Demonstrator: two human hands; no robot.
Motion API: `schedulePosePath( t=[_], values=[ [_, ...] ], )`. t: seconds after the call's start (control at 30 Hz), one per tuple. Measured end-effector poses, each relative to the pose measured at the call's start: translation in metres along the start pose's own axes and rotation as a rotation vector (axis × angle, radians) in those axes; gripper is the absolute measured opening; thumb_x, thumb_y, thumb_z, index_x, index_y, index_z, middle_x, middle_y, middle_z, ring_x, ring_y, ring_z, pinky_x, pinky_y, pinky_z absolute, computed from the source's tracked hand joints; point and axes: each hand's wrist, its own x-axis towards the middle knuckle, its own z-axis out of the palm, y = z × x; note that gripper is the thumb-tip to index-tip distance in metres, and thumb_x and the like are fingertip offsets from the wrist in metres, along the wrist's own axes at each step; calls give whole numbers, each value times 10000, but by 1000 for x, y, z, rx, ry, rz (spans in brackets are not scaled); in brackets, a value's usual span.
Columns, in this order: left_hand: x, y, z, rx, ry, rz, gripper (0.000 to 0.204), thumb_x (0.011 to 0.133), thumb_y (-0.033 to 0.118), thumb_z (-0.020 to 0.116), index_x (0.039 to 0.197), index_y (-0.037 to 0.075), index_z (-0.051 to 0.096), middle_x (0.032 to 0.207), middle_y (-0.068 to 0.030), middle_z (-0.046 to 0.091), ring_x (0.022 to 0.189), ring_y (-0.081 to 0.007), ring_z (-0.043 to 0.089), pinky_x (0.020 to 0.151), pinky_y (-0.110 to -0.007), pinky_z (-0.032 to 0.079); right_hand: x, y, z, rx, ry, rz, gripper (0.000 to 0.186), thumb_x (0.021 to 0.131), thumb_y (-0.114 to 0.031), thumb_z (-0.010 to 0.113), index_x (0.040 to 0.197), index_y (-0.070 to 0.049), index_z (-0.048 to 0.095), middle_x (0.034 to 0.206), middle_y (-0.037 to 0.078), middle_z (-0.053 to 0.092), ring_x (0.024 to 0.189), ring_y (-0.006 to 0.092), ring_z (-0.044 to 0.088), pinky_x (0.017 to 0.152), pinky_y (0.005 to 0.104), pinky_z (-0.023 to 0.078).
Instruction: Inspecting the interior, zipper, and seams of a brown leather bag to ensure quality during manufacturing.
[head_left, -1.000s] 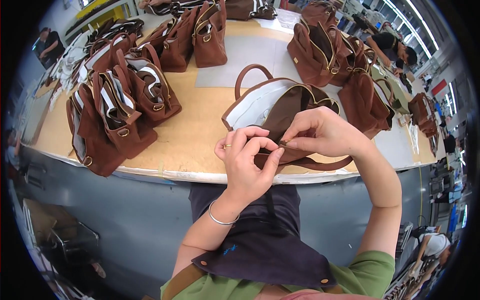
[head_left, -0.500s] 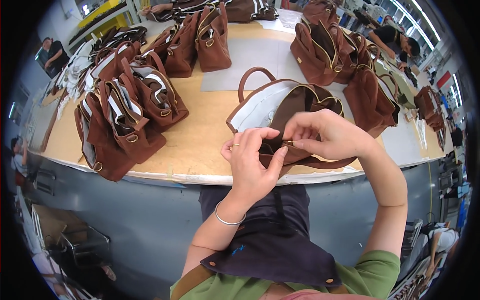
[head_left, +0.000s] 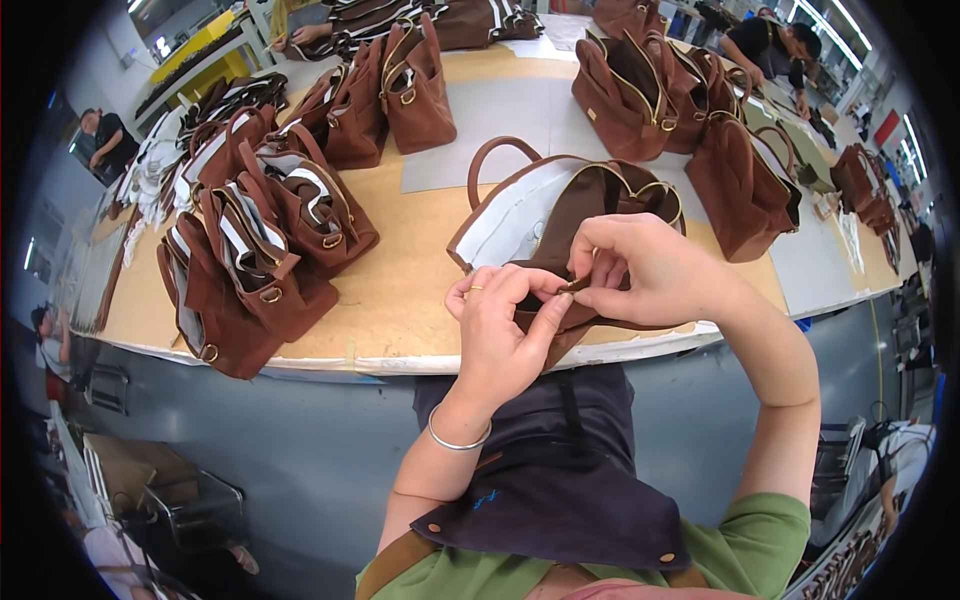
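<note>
A brown handbag [head_left: 583, 212] lies tipped on the table in front of me, its mouth spread wide. Dark brown lining and a white inner panel [head_left: 505, 228] show inside, with a gold zipper along the opening. My left hand [head_left: 503, 325], wearing a ring, pinches the bag's near edge between thumb and fingers. Right beside it, my right hand [head_left: 650, 268] is closed on the same edge, its fingertips almost touching the left ones. Something small and gold-coloured glints between the fingertips; its exact kind is hidden. One rolled handle [head_left: 497, 146] arches up at the bag's far left.
Several similar brown handbags [head_left: 255, 260] stand to the left, more brown bags [head_left: 415, 90] behind, and others [head_left: 740, 190] to the right. Grey sheets [head_left: 435, 165] cover parts of the wooden tabletop [head_left: 400, 290]. A co-worker [head_left: 770, 50] bends over the table at the far right.
My left fingertips have moved in to the right and now pinch the bag's edge next to my right fingertips. The whole view has shifted slightly.
</note>
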Motion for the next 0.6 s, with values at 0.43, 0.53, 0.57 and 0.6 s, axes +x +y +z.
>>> schedulePosePath(
  t=[0.43,0.53,0.57,0.6],
  values=[
    [2,-2,-2,-10,-6,-2,102,867,179,735,932,103,712,894,13,699,888,-154,582,920,-339,318,-2,10,10,-139,110,-192,85,813,-18,699,836,9,623,880,77,610,698,150,640,635,264,540],
    [0,-4,0,-14,1,-16,105,872,233,727,920,141,711,904,41,690,913,-160,573,963,-368,274,-2,10,11,-172,113,-187,86,819,-27,692,835,11,616,864,82,607,697,163,642,634,269,539],
    [0,-5,0,-12,-1,-16,105,872,233,727,920,141,711,904,41,690,913,-160,573,963,-368,274,-2,9,11,-171,114,-186,86,819,-27,692,835,11,616,864,82,607,697,163,642,634,269,539],
    [0,-6,1,-32,-1,-16,101,872,231,727,909,140,707,899,42,688,906,-161,570,960,-366,274,-2,8,11,-177,106,-177,88,818,-27,691,837,10,613,864,83,608,696,167,642,634,271,539]
  ],
)
